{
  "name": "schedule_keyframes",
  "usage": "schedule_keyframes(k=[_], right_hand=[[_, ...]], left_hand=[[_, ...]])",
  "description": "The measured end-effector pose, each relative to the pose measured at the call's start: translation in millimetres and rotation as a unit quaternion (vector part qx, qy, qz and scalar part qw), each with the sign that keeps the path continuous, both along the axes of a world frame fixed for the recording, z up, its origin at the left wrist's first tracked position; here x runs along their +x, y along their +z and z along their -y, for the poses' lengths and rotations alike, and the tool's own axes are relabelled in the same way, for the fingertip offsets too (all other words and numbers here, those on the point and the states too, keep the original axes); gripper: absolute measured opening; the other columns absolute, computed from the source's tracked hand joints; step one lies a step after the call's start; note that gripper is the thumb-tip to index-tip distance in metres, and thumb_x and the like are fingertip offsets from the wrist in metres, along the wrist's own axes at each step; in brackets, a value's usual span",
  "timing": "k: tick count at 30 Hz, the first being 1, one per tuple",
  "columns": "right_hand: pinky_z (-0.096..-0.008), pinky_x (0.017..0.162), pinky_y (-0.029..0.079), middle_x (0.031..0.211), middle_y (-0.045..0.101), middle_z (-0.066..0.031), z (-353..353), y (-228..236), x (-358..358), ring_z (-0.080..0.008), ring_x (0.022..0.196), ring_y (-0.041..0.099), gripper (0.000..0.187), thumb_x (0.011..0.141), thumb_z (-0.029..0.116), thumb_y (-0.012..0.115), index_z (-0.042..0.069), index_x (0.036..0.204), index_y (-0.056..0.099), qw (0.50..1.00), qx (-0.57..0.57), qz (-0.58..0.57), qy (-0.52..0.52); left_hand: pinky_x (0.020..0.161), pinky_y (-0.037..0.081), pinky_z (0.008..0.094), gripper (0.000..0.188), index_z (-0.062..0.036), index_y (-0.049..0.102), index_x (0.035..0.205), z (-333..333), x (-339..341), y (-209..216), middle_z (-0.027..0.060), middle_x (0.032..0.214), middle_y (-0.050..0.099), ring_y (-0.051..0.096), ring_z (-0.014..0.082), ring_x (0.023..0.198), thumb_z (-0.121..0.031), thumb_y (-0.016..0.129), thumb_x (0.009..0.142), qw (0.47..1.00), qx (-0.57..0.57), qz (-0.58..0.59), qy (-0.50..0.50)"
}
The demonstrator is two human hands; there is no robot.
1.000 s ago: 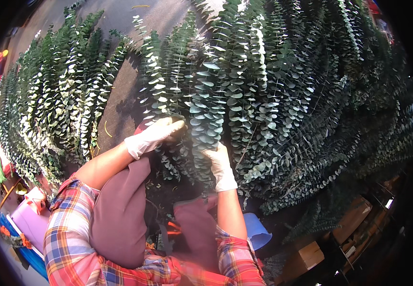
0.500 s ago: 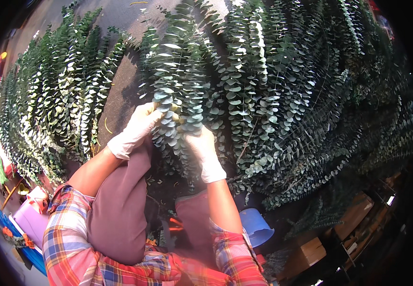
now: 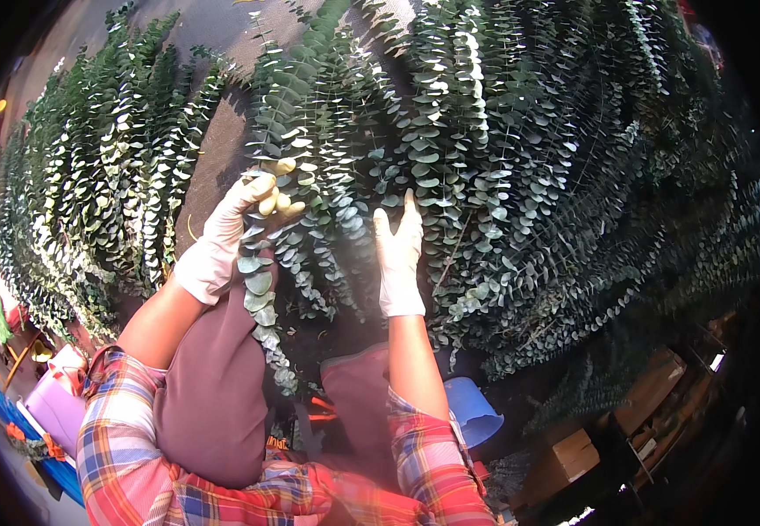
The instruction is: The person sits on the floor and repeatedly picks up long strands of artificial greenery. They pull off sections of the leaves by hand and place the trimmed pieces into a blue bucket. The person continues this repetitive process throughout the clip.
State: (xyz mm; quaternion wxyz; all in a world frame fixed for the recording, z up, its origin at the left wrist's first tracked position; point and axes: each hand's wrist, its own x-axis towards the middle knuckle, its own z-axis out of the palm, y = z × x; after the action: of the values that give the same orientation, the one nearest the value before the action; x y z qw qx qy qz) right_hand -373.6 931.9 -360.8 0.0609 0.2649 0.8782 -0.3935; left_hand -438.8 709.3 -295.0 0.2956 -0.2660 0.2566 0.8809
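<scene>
My left hand (image 3: pixel 235 215), in a pale glove, is closed around a eucalyptus stem (image 3: pixel 260 285). Round grey-green leaves hang from it below the fist, beside my knee, and its leafy upper part leans up past the fingers. My right hand (image 3: pixel 401 250), gloved too, is open with its thumb and fingers apart, and nothing shows in it. It hovers beside a row of eucalyptus stems (image 3: pixel 336 210) lying between my hands. A broad pile of eucalyptus branches (image 3: pixel 520 175) spreads to the right of that hand.
Another eucalyptus bunch (image 3: pixel 117 167) lies at the left on the grey ground (image 3: pixel 222 140). A blue bucket (image 3: pixel 472 412) stands by my right forearm. Cardboard boxes (image 3: pixel 573 456) are at the lower right, and a purple container (image 3: pixel 57 405) is at the lower left.
My hands have moved apart. The left has drawn a eucalyptus stem leftward and toward me; the right has let go of the foliage, shifted right and opened.
</scene>
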Motion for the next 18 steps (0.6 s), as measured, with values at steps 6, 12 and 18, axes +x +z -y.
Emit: schedule_keyframes(k=[6,12,18], right_hand=[[-0.0362,0.093,0.039,0.119,0.053,-0.0153,36.9,-15.9,19.4,-0.0298,0.107,0.052,0.044,0.087,0.024,0.051,0.008,0.127,0.045,0.984,-0.099,0.053,0.135],[-0.0332,0.091,0.042,0.115,0.054,-0.0153,9.4,-17.0,-18.3,-0.0263,0.104,0.053,0.041,0.082,0.004,0.051,0.003,0.123,0.048,0.994,-0.035,-0.097,0.046],[-0.0364,0.090,0.039,0.114,0.050,-0.0162,-29.9,-8.6,-62.0,-0.0304,0.100,0.048,0.060,0.076,0.007,0.059,0.003,0.131,0.037,0.981,0.156,-0.080,0.077]], left_hand=[[0.096,0.042,0.0406,0.031,-0.0015,0.052,0.112,-42.4,-11.3,-40.9,0.0123,0.119,0.053,0.051,0.0222,0.111,-0.019,0.055,0.086,0.990,0.113,0.016,-0.081],[0.082,0.047,0.0284,0.033,0.0005,0.048,0.118,-40.6,-5.0,-90.7,0.0053,0.110,0.056,0.055,0.0116,0.093,-0.015,0.050,0.089,0.994,0.101,0.031,-0.026],[0.071,0.045,0.0236,0.036,0.0029,0.047,0.119,-37.0,-3.1,-90.6,0.0029,0.095,0.053,0.049,0.0072,0.077,-0.015,0.051,0.088,0.999,0.036,0.033,-0.022]])
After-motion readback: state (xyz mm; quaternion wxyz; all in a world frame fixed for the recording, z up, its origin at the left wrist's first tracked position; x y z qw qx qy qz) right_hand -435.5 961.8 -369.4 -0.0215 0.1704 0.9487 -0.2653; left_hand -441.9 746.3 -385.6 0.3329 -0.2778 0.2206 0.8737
